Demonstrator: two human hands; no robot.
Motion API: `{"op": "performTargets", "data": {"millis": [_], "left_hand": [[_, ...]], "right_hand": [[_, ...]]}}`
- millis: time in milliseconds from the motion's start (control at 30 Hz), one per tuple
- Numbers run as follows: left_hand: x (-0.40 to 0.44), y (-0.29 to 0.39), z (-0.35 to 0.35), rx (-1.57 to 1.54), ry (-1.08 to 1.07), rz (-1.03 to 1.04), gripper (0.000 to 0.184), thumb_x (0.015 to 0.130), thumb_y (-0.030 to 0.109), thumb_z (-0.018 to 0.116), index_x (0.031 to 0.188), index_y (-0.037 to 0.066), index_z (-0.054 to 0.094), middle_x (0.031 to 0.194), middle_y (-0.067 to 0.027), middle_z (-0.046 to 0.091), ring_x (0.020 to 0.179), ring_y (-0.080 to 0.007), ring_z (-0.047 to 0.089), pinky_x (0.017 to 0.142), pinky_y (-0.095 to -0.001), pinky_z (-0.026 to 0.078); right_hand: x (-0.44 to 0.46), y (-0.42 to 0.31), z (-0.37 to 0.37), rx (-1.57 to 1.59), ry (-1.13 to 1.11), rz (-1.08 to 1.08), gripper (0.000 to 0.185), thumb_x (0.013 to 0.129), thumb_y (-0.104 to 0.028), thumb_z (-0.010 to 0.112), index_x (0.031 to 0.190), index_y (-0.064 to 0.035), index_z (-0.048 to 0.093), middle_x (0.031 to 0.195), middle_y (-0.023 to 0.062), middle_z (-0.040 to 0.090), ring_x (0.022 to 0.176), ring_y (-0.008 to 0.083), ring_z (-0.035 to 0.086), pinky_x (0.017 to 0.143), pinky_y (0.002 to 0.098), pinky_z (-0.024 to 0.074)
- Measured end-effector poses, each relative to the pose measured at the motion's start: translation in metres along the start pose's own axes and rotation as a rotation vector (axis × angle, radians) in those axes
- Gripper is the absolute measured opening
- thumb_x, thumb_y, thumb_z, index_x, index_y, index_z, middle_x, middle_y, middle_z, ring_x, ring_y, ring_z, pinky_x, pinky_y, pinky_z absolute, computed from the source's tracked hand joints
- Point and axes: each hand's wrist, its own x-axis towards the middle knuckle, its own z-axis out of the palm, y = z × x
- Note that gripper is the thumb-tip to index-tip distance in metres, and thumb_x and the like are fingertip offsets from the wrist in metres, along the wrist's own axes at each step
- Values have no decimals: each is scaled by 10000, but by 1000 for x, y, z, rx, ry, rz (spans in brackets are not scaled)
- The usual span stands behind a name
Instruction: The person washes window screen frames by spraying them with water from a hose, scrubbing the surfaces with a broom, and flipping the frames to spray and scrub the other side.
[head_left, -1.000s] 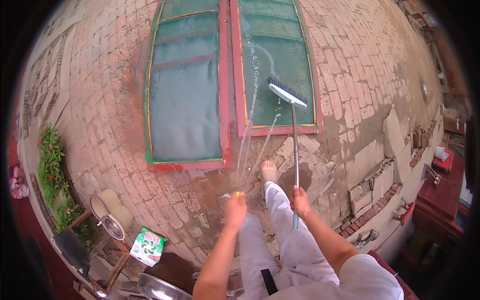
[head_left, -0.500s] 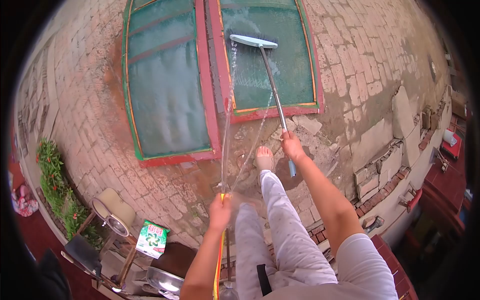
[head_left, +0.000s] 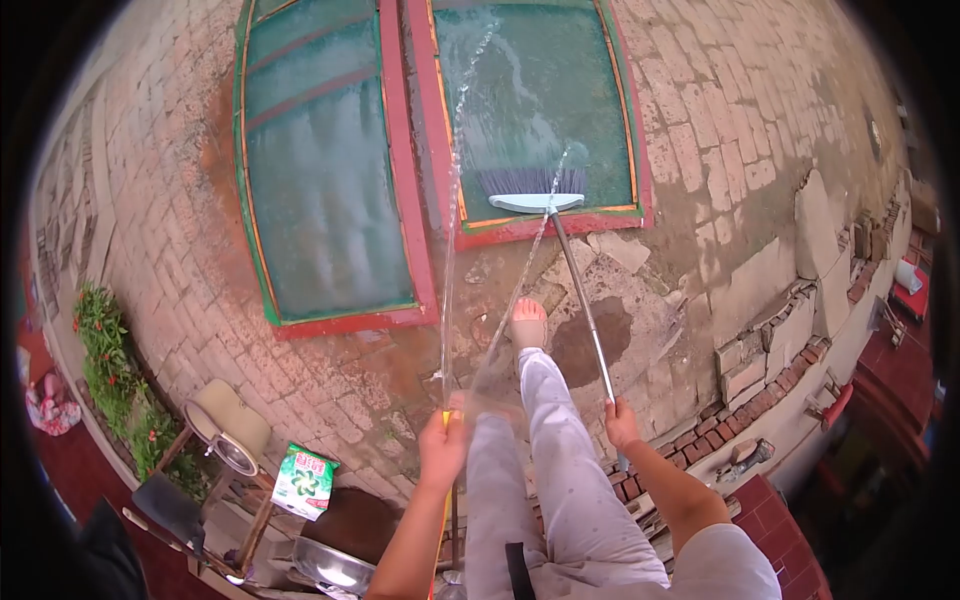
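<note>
Gripping broom, right hand at four o'clock, left hand clasping spraying hose near six, bristles over green panel at one

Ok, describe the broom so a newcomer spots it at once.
Two green panels in red frames lie on the brick paving. At the near end of the right panel is the broom, its silvery handle running back to the right hand. Its dark bristles set it apart from the yellow hose in the left hand.
</note>
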Motion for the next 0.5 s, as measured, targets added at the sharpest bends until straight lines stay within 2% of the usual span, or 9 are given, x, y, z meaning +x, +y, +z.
{"op": "performTargets", "data": {"millis": [33,133,233,300,333,400,433,500], "left_hand": [[-1,-3,0,9,-16,-3,201,966,194,437,822,60,478,634,23,482,500,-33,404,455,-193,334],[2,-3,0,80,-14,33,185,964,181,438,835,57,486,634,18,488,504,-34,405,456,-200,337],[3,-6,1,35,4,-52,181,907,176,513,835,13,549,639,-22,551,585,-84,489,548,-266,422],[1,-4,1,164,3,10,182,897,193,533,860,15,544,651,-63,569,586,-125,523,558,-286,434],[-1,-1,3,228,2,39,187,892,202,544,872,16,542,656,-83,578,587,-146,539,563,-296,441],[-4,10,5,330,32,145,183,890,192,562,901,14,521,652,-63,550,556,-153,511,535,-304,422],[-5,16,6,380,49,199,185,889,187,571,915,13,511,650,-52,536,541,-156,496,521,-308,413],[-6,23,8,445,117,200,218,881,201,580,931,0,512,660,-100,555,563,-226,530,545,-355,427]], "right_hand": [[1,12,6,6,12,-9,337,939,-324,447,842,-8,508,635,125,531,589,230,514,565,359,418],[-15,26,11,96,-2,2,331,945,-328,445,849,-15,492,611,101,505,554,197,487,531,348,408],[-38,18,-4,126,8,-28,322,950,-330,440,855,-25,477,596,65,481,531,150,464,496,320,394],[-41,-17,-31,100,31,-101,312,956,-329,438,847,-39,469,591,16,452,528,96,431,476,273,371],[-28,-36,-39,148,7,-69,308,956,-318,436,852,-31,476,602,44,464,544,131,448,498,298,379],[-4,-67,-55,242,-41,-8,301,954,-295,433,864,-14,491,623,99,488,576,201,482,541,348,397],[6,-75,-55,285,-9,-81,315,962,-338,433,840,-50,476,587,-25,415,517,69,369,459,245,325],[11,-94,-62,318,-23,-59,321,961,-343,432,833,-52,472,584,-27,414,513,67,364,458,241,320]]}}
